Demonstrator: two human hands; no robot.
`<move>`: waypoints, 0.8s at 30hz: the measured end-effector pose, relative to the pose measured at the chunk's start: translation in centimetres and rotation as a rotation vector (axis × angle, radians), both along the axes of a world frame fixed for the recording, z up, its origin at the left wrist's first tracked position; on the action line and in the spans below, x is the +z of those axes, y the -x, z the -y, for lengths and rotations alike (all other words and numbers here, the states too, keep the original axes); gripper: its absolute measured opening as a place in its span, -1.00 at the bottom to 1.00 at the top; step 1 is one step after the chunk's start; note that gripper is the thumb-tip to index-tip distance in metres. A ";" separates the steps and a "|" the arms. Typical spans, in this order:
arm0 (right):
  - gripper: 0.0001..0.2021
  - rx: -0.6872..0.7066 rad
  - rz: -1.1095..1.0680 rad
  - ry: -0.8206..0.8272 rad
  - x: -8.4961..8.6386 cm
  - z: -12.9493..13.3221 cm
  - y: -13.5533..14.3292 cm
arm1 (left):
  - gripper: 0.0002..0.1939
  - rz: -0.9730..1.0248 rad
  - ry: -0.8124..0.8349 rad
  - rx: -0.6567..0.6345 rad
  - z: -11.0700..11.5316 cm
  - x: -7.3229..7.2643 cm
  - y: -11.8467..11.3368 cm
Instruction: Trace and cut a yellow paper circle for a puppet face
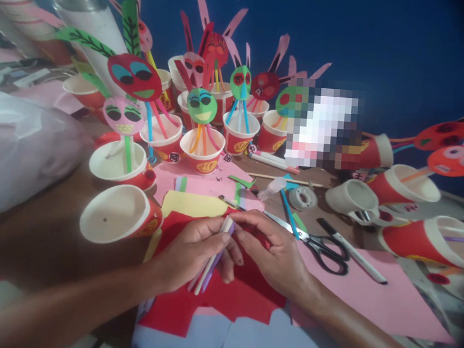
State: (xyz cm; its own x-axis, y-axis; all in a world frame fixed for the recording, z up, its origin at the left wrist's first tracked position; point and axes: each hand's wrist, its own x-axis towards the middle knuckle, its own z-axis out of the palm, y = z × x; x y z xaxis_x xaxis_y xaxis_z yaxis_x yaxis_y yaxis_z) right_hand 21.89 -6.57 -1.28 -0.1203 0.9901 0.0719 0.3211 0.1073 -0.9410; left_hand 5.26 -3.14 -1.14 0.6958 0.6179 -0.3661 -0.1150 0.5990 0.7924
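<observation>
A small bundle of white and purple drinking straws [213,263] is gripped in my left hand [189,248], thumb laid across it. The straws slant, their lower ends sticking out below the fingers. My right hand [276,251] closes around the upper end, its thumb and fingers bent against the bundle; the exact contact is partly hidden. Beneath both hands lie cut red paper [243,291] and pale sheets [252,337]. Black-handled scissors [322,249] rest just right of my right hand, blades pointing toward the fingers.
Several red paper cups [240,135] hold paper faces on straws along the back. One tipped cup [113,216] lies left. Right are a marker [353,251], pink paper [390,296], a tape roll [302,198] and a mug [351,198]. A plastic bag [23,149] bulges at far left.
</observation>
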 end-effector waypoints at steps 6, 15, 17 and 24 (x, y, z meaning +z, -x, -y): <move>-0.73 -0.026 -0.080 0.079 -0.3 0.0 0.1 | -0.85 0.013 0.015 0.029 0.1 -0.1 -0.1; -0.71 0.025 -0.373 0.046 -2.1 0.8 0.9 | -0.80 0.001 0.029 0.008 0.2 -0.2 0.4; -0.68 0.127 -0.434 0.042 -2.5 1.0 1.1 | -0.78 -0.030 0.018 0.009 0.2 -0.2 0.7; -0.70 0.192 -0.323 -0.012 -2.9 0.8 0.9 | -0.80 -0.072 -0.002 0.045 0.0 -0.6 0.8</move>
